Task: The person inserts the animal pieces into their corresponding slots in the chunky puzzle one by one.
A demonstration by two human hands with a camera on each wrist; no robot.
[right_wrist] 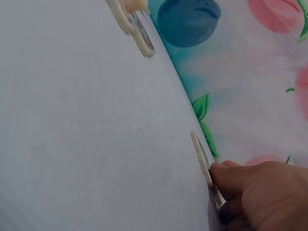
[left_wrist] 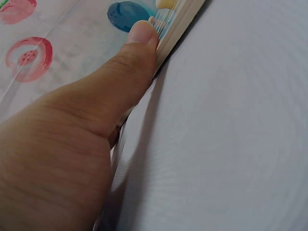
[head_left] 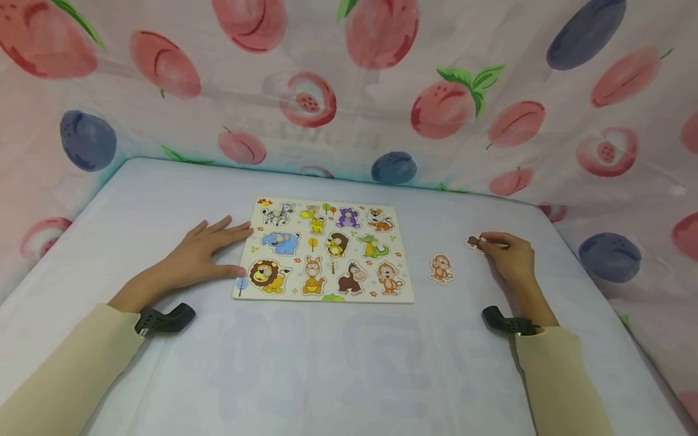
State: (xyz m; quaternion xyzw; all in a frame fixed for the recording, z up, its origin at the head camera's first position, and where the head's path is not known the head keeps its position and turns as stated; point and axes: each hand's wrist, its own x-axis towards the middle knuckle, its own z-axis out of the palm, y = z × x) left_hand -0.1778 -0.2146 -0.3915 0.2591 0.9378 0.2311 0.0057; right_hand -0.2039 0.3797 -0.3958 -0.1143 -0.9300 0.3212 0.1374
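Observation:
A wooden animal puzzle board [head_left: 312, 297] lies flat on the table. My left hand [head_left: 193, 257] is spread at its left side, with straight fingers and the thumb [left_wrist: 132, 55] touching the edge. To the right of the board, my right hand [head_left: 509, 257] pinches a small brown puzzle piece [head_left: 473, 243] between thumb and fingertips. The hand hides much of this piece; its wooden edge [right_wrist: 201, 156] shows in the right wrist view. Between board and right hand lies a monkey puzzle piece [head_left: 441, 268] with a knob on it.
Several animals, such as a lion [head_left: 267, 277], an elephant [head_left: 280, 243] and a zebra [head_left: 278, 214], show on the board. White cloth [head_left: 338, 369] covers the table. A fruit-printed curtain [head_left: 349, 139] rises behind it. Dark wrist cameras [head_left: 166, 319] sit on both wrists.

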